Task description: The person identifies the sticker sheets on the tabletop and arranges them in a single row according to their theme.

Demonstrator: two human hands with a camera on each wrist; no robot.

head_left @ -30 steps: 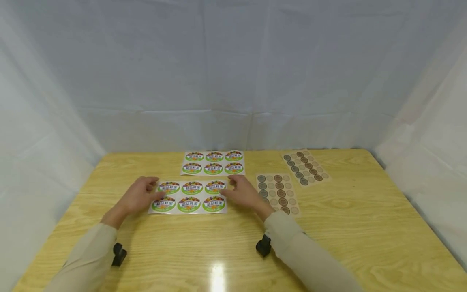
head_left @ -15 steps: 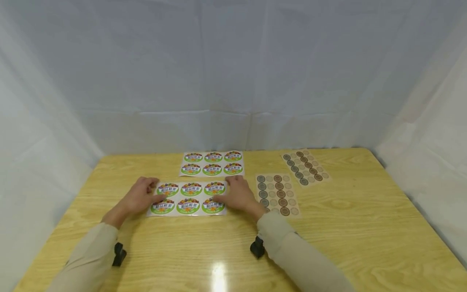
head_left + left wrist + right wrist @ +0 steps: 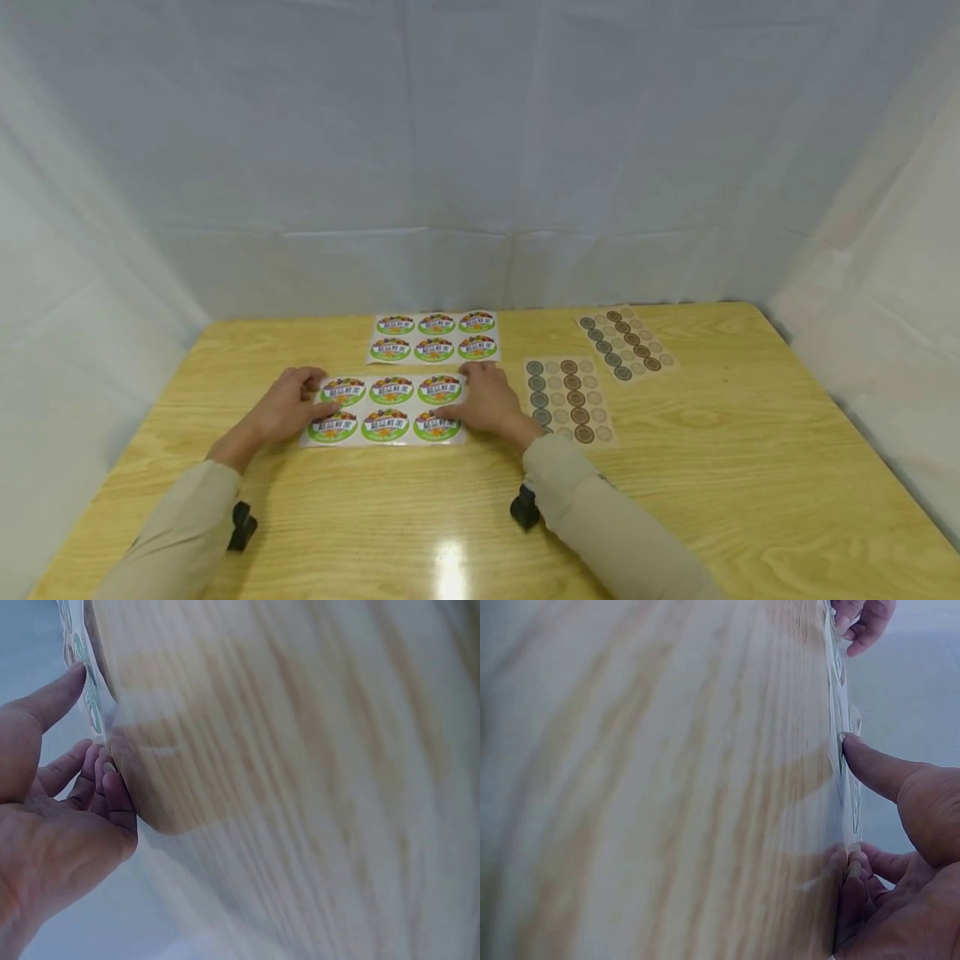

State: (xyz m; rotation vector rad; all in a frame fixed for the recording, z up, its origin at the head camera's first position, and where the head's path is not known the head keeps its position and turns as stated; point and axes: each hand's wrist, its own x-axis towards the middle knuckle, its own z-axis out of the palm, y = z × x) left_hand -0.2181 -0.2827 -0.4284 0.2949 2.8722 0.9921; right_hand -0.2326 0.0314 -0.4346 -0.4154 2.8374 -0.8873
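A white sheet of oval fruit-print stickers [image 3: 386,425] lies near the middle of the wooden table, its long side facing me. My left hand [image 3: 287,407] holds its left end, with the thumb on the printed face and the other fingers bent at the edge, as the left wrist view also shows [image 3: 64,840]. At the right end my right hand [image 3: 489,402] grips the sheet in the same way. In the right wrist view, that hand's thumb [image 3: 877,769] touches the sticker face while the fingers are tucked low by the sheet's edge.
Just behind lies a second fruit sticker sheet [image 3: 435,337]. Right of my right hand is a beige sheet of small round stickers [image 3: 570,400]; a similar beige sheet [image 3: 627,343] lies angled farther back. White cloth [image 3: 480,258] hangs behind the wooden table [image 3: 720,467].
My right hand has shifted slightly left and its thumb has moved down the sheet, from the upper sticker to the lower one. The left hand has stayed nearly still.
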